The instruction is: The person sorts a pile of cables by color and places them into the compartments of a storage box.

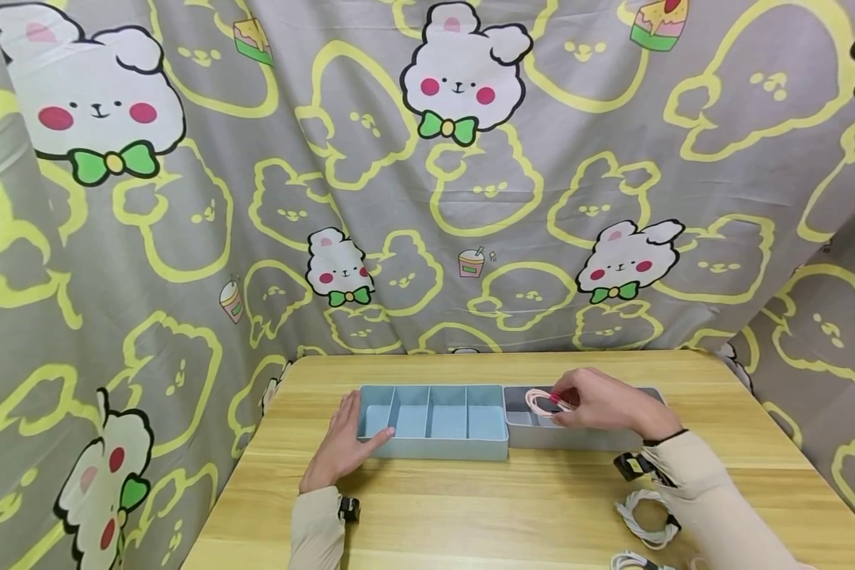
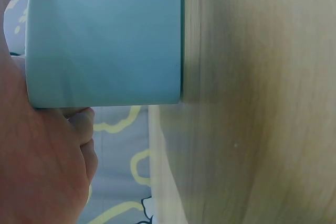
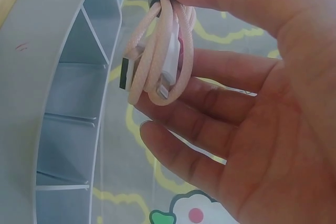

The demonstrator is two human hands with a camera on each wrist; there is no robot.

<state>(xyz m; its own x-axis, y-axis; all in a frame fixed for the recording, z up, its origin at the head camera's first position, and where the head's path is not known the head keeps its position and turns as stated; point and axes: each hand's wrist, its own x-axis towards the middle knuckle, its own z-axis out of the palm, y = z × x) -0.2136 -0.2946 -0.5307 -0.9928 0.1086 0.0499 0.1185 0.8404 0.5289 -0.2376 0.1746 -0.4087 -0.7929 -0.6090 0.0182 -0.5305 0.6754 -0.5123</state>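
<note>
A thin, pale pink braided cable (image 3: pixel 157 51), wound into a small coil and cinched with a band, is pinched between the thumb and fingertips of the right hand (image 1: pixel 602 402); its two metal-tipped plugs are seen hanging among the loops, and the lower fingers (image 3: pixel 184 150) are held loosely bent and spread away from it. Directly beneath these fingers lies a long, narrow grey box (image 1: pixel 570 438) with divided compartments, the cable being held above its left part. Just left of it, end against end, is set a long light-blue box (image 1: pixel 442 449), parted by thin walls into four compartments. Its far left end is touched by the left hand (image 1: pixel 345 443), whose fingers are laid along the end wall while the thumb is stretched well apart across the front rim. Below and to the right of the right fingers, near the beige sleeve (image 1: pixel 716 495), a white-grey coiled cable (image 1: pixel 634 526) is seen on the pale wood-grain table (image 1: pixel 470 507), and lower still a second white coil (image 1: pixel 630 562) is cut off by the view's edge. Farthest from the fingers, behind the table, a grey fabric curtain (image 1: pixel 399 198) printed with yellow outlines and white rabbits is hung.
</note>
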